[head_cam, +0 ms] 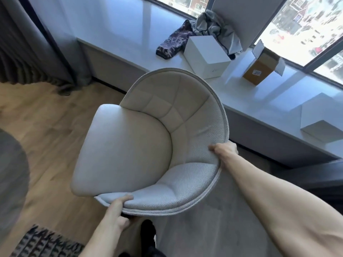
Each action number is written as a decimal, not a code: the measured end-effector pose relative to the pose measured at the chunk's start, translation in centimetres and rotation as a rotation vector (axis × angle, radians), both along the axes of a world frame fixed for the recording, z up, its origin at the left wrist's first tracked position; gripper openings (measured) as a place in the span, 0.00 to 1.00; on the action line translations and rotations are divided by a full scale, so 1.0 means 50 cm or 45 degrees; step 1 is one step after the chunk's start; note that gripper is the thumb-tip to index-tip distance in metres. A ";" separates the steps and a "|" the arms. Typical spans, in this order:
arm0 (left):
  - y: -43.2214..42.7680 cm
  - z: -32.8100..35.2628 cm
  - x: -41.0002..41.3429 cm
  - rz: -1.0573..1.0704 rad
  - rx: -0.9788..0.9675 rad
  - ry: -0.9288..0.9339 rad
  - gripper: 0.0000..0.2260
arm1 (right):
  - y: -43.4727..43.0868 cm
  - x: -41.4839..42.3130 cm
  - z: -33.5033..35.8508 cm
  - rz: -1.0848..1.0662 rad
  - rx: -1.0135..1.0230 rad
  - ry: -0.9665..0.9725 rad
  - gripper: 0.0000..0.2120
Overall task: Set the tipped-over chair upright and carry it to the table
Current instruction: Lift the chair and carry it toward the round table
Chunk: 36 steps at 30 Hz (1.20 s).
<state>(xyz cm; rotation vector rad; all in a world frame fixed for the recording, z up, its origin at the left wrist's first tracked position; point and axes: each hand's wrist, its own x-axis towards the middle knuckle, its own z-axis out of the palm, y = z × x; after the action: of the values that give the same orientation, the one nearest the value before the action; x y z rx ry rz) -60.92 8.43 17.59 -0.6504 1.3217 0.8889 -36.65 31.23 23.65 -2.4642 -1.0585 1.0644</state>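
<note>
A cream upholstered chair (141, 143) with a curved, quilted back fills the middle of the head view, seat facing up toward me. My left hand (118, 212) grips the near end of the curved rim, thumb on top of the padding. My right hand (224, 148) holds the rim on the right side, fingers wrapped behind the edge. The chair's legs are hidden under the seat. No table shows clearly; a grey rounded surface (11, 182) sits at the left edge.
A long white window ledge (250, 101) runs behind the chair, carrying a white box (206, 56), a cardboard box (259, 69), crumpled cloth (213, 25) and a patterned item (174, 41). Grey curtains (22, 52) hang at left. Wood floor (52, 117) and a patterned rug (46, 243) lie below.
</note>
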 end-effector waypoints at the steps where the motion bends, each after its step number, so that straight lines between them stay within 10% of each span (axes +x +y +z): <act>1: -0.001 0.006 0.001 -0.017 -0.035 0.026 0.06 | -0.004 -0.001 0.003 0.012 0.041 -0.023 0.22; 15: 0.016 0.066 -0.157 0.168 0.077 0.166 0.11 | 0.044 -0.187 0.102 0.308 0.494 -0.087 0.07; 36: -0.097 0.018 -0.861 0.749 0.133 0.035 0.05 | 0.062 -1.108 0.069 0.847 0.489 0.104 0.04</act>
<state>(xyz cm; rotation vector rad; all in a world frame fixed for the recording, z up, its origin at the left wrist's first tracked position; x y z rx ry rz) -103.99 3.59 18.50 -0.9689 1.1092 1.4334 -92.05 34.31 27.11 -1.7815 -1.9156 0.9815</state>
